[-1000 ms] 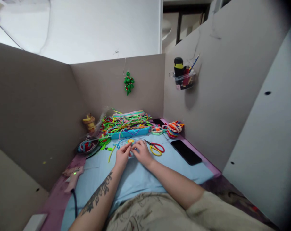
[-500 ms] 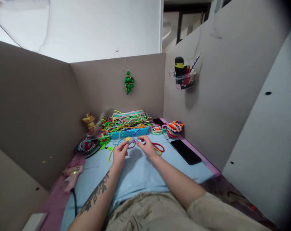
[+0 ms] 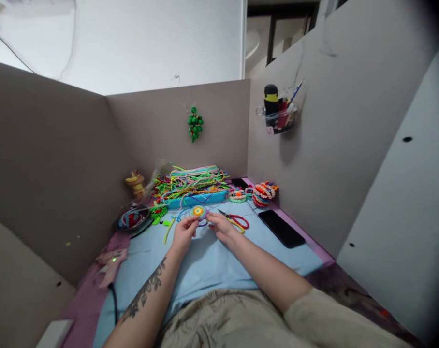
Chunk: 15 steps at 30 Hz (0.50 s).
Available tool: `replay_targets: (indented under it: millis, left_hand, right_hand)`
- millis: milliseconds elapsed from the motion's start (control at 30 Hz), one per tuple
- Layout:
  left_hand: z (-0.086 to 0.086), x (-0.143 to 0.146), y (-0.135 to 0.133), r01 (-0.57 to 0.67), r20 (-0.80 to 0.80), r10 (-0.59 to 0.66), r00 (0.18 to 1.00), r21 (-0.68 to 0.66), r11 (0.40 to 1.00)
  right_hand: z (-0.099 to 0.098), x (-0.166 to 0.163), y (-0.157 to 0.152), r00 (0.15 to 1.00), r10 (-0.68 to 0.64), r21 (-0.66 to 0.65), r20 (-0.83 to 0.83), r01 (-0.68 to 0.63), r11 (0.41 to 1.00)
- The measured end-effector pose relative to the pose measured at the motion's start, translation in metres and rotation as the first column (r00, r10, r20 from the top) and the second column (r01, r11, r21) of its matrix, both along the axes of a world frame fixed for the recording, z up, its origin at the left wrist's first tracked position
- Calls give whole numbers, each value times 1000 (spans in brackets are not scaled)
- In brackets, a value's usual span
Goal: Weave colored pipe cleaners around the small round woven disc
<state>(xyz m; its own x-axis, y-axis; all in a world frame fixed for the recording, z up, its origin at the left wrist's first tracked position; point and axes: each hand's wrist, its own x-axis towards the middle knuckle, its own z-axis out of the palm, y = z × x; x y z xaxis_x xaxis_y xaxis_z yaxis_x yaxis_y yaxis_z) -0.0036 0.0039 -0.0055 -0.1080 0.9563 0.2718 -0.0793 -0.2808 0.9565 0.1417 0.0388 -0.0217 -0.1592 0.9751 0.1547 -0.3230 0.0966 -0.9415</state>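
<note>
Over the far half of the blue mat (image 3: 205,270), we have both hands drawn together around a small coiled disc (image 3: 198,211) of pipe cleaner, yellow at its heart with orange and purple rings about it. Our left hand (image 3: 183,235) pinches the disc at its lower left edge, thumb and forefinger closed on it, the other fingers curled beneath. Our right hand (image 3: 222,227) meets it from the other side, fingertips closed at the right rim. Whether they grip the rim itself or a loose strand coming off it is too small to tell. The disc seems raised a little off the mat, just above and between the 2 sets of fingertips, its face tilted toward us.

We judge the work to be mid-shaping: the coil is held and worked at its edge. Any further turn would call for the left pinch to steady the disc while the right fingers work close at the rim, since the piece is small and soft.

Just right of the right hand lie the red-and-yellow scissors (image 3: 237,221), and farther right a black phone (image 3: 281,228). Behind the disc stands a blue tray (image 3: 199,198) heaped with bright pipe cleaners (image 3: 186,182). A yellow-green strand (image 3: 168,230) lies loose beside the left hand.
</note>
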Motion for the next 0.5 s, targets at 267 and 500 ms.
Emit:
replay_targets:
  millis: [267, 500]
  left_hand:
    - [0, 1, -1, 54, 13, -54, 998, -18, 998]
    - [-2, -3, 4, 53, 65, -51, 997, -29, 998]
  right_hand:
    - [2, -1, -3, 998, 20, -21, -66, -22, 1000]
    - [2, 8, 7, 986, -158, 27, -61, 160, 987]
